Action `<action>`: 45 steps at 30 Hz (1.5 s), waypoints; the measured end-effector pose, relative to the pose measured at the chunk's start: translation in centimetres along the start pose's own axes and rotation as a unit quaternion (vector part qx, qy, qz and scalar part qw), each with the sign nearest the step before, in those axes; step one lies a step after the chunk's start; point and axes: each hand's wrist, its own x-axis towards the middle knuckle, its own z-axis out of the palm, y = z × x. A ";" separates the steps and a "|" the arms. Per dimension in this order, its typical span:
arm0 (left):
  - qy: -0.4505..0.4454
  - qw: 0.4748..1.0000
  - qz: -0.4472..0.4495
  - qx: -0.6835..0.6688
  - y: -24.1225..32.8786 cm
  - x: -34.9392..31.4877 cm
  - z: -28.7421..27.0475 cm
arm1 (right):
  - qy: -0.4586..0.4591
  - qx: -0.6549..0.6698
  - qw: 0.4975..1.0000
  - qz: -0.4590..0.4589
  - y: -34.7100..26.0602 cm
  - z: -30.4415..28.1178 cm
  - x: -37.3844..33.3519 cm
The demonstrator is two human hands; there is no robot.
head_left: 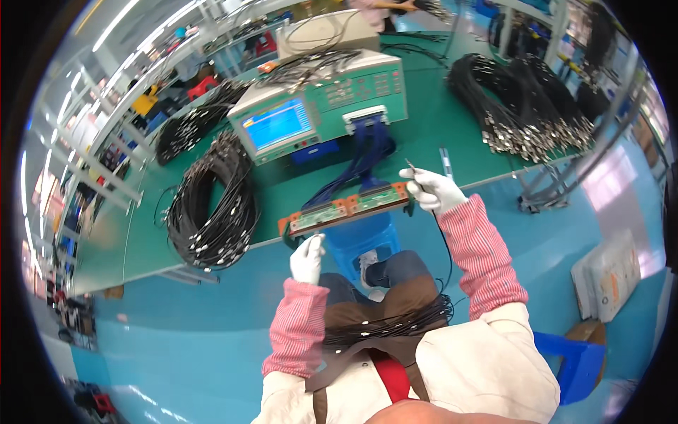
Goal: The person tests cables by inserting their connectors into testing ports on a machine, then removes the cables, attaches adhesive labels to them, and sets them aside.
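My right hand (pixel 433 191), in a white glove, is closed on the end of a thin black cable (pixel 445 244) that hangs from it toward my lap. A metal tip sticks up past the fingers. My left hand (pixel 308 260), also gloved, is closed just below the left end of a long test fixture (pixel 348 210) with green boards and orange end pieces; what its fingers hold is too small to tell. The fixture lies along the table's front edge. A bundle of black cables (pixel 385 326) rests across my lap.
A green-fronted tester (pixel 357 92) with a lit blue screen stands behind the fixture, joined by dark blue wiring (pixel 357 164). Coiled cables (pixel 212 201) lie left on the green table (pixel 424 124), more bundles (pixel 522 102) right. A pen (pixel 445 162) lies near my right hand.
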 end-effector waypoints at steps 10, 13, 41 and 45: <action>0.074 0.980 -0.153 -0.107 0.5 1.0 3.7 | -0.013 0.042 0.999 0.032 8.5 0.8 -1.5; 0.104 0.974 -0.163 -0.116 0.7 1.2 4.0 | -0.009 0.056 0.998 0.023 9.4 0.4 -1.4; 0.025 0.984 -0.161 -0.076 -0.3 -4.0 -1.0 | 0.333 -0.078 0.939 -0.039 11.9 1.7 4.0; 0.065 0.976 -0.183 -0.097 -1.2 -4.8 -3.5 | 0.362 -0.041 0.929 -0.071 12.8 3.5 5.2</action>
